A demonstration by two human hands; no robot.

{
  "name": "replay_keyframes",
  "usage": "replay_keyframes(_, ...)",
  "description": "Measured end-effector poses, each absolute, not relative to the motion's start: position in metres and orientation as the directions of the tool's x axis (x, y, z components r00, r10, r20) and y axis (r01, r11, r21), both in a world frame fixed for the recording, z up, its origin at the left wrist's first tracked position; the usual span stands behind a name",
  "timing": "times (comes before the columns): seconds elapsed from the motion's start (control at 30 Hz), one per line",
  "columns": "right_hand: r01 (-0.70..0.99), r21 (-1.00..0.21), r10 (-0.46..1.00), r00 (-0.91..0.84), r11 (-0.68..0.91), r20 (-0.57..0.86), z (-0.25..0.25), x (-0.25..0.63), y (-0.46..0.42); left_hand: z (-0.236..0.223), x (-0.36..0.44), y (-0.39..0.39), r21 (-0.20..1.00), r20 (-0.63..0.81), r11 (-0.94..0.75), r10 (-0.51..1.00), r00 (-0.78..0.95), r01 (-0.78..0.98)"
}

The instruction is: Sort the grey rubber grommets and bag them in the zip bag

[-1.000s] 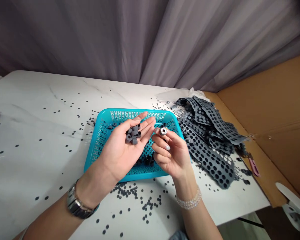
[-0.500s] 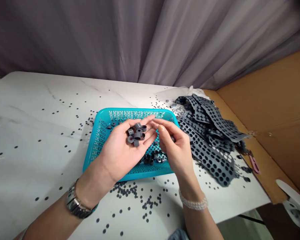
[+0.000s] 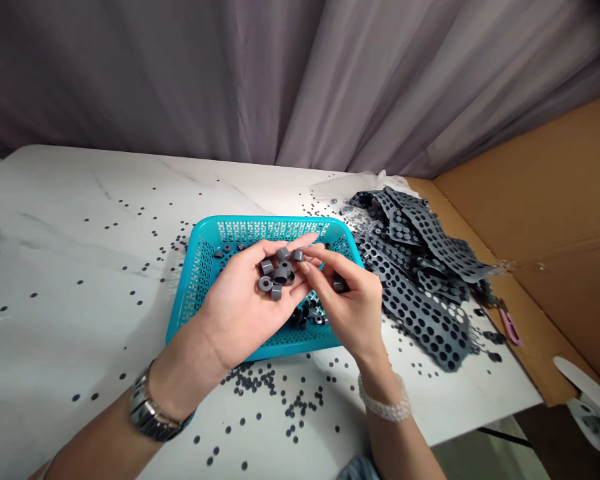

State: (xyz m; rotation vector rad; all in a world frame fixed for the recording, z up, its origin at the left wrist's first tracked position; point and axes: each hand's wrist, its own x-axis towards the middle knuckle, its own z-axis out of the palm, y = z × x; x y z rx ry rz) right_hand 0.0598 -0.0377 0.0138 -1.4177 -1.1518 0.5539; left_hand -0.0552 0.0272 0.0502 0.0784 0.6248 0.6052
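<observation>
Palm up, my left hand [image 3: 243,303] cups a small pile of grey rubber caps [image 3: 280,273], short hollow cylinders, some showing a hole in the end. My right hand [image 3: 353,293] reaches in from the right, thumb and index finger pinched on one grey cap [image 3: 299,255] above my left fingers. Another dark cap [image 3: 339,283] is tucked behind in the curl of my right fingers. Both hands are over a turquoise plastic basket [image 3: 180,303]. More dark caps [image 3: 310,313] lie inside it, partly hidden by my hands.
Crumpled dark grey sheets punched with round holes [image 3: 420,307] are heaped right of the basket. Small dark discs [image 3: 253,380] litter the white table [image 3: 80,320]. A pink-handled tool [image 3: 510,327] lies by the cardboard [image 3: 545,233] at the right. A grey curtain [image 3: 230,80] hangs behind.
My right hand held a cap up at its fingertips, then turned over toward my left palm. It now pinches a cap above my left fingers. My left hand stayed nearly still.
</observation>
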Motion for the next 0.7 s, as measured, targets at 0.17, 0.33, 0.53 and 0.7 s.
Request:
replay_keyframes(0.17,0.130,-0.985,0.879,0.449,0.116,0.163,0.010,0.065,-0.036,0.049,-0.057,0.027,0.232,-0.476,0.825,0.559,0.679,-0.516)
replay_keyframes(0.33,-0.379,-0.925,0.954,0.290,0.042,-0.076,0.008,0.074,-0.035,0.049,-0.058,0.028,0.255,-0.474,0.818,0.571,0.670,-0.516)
replay_keyframes(0.53,-0.638,-0.770,0.978,0.140,-0.031,-0.156,0.011,0.078,-0.034,0.049,-0.060,0.029,0.269,-0.462,0.802,0.593,0.659,-0.533)
replay_keyframes(0.7,-0.754,-0.644,0.967,0.044,-0.131,-0.249,0.009,0.080,-0.032,0.046,-0.061,0.030,0.290,-0.458,0.792,0.608,0.648,-0.538)
